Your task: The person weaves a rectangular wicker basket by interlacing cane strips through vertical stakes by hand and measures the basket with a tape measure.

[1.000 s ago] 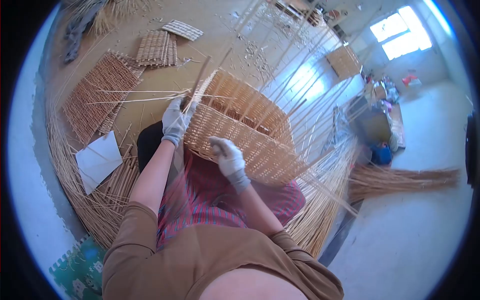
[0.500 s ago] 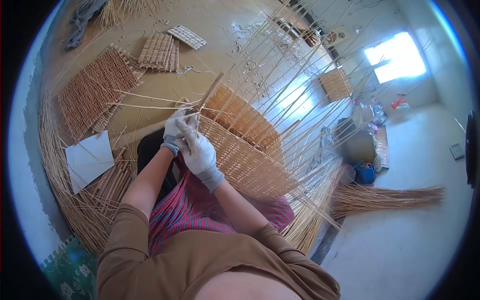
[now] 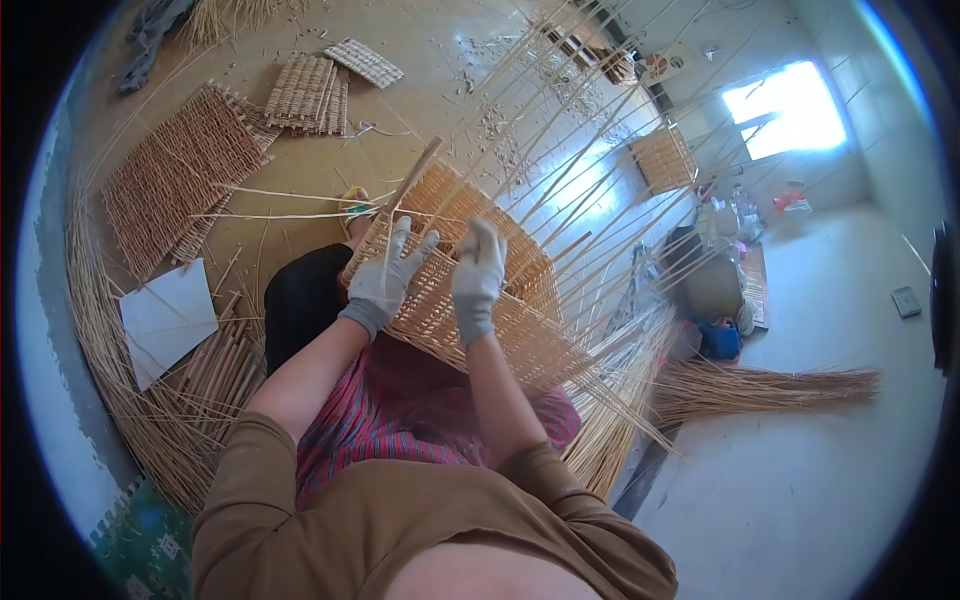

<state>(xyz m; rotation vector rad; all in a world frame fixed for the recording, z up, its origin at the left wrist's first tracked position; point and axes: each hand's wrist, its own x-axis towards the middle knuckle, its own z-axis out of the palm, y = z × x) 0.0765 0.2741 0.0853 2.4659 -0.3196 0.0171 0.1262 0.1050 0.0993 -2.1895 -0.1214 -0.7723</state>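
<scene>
A half-woven wicker basket (image 3: 520,335) rests tilted across my lap, with long upright stakes rising from its rim. My left hand (image 3: 385,280), in a pale work glove, lies against the near wall by the left corner, its fingers at the rim and the thumb apart. A thick corner stick (image 3: 413,175) stands just above those fingers. Over the same rim, farther right, is my right hand (image 3: 478,270), gloved too, with bent fingers closed. A thin light strand (image 3: 432,215) runs from the corner towards it; the fingertips are partly hidden.
Woven panels (image 3: 180,180) lie on the floor at left, near a white sheet (image 3: 168,322) and cut sticks (image 3: 215,365). Long loose canes (image 3: 90,290) curve along the left wall. A cane bundle (image 3: 770,385) lies at right. Another woven piece (image 3: 664,160) stands farther back.
My hands were together at the basket's left corner. The right hand has moved right along the rim, and the left has spread its fingers on the near wall.
</scene>
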